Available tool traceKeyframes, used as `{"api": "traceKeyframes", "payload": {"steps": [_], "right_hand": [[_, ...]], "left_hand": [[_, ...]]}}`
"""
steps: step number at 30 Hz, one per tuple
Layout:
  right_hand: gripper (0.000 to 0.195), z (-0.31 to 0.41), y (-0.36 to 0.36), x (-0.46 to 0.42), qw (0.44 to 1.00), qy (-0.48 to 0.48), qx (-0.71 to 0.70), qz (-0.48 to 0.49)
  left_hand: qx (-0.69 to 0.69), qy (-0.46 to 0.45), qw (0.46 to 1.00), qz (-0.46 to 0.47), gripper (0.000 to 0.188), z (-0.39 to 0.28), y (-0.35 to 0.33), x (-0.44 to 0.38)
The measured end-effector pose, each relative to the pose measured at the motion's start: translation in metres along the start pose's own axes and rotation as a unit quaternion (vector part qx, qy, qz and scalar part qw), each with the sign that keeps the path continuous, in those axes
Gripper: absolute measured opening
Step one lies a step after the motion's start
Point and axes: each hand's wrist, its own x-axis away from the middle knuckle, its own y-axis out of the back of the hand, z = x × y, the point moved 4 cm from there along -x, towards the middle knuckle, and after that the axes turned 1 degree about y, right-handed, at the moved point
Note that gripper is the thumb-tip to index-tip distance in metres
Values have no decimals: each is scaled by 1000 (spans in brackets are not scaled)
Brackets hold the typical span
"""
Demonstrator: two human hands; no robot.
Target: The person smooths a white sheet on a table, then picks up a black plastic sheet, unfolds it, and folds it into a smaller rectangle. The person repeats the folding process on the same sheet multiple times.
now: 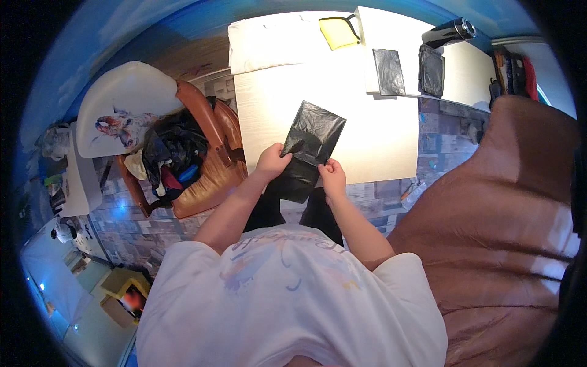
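Between my hands is a folded black plastic bag (316, 130), tilted over the near edge of a pale table (380, 142). Its lower part hangs past that edge, above my legs. My left hand (274, 161) pinches the bag's left side, thumb on top. On the right side, the thumb and fingers of my right hand (333, 176) grip its edge. A crease crosses the plastic between the two grips. Farther back, another flat folded black bag (389, 72) lies near the edge of a white surface, and a thicker folded black stack (431, 71) rests beside it.
A yellow pouch with black trim (339, 33) and a white cloth (266, 43) lie at the back. A shiny black cylinder (449, 32) lies at the far right. To the left stands a brown armchair (206, 192) heaped with clothes; a brown-covered piece of furniture (486, 220) fills the right.
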Motion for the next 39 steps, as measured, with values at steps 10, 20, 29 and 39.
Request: {"api": "traceKeyframes", "payload": {"steps": [10, 20, 29, 39], "right_hand": [[57, 79, 19, 36, 996, 11, 43, 72], [66, 169, 4, 85, 978, 172, 34, 114], [82, 248, -18, 152, 940, 244, 42, 233], [45, 230, -22, 151, 964, 133, 8, 230]], "left_hand": [[488, 91, 857, 138, 63, -40, 16, 45], [462, -12, 883, 86, 66, -107, 88, 102], [525, -119, 843, 24, 54, -174, 147, 165], [475, -181, 861, -33, 51, -180, 152, 184]]}}
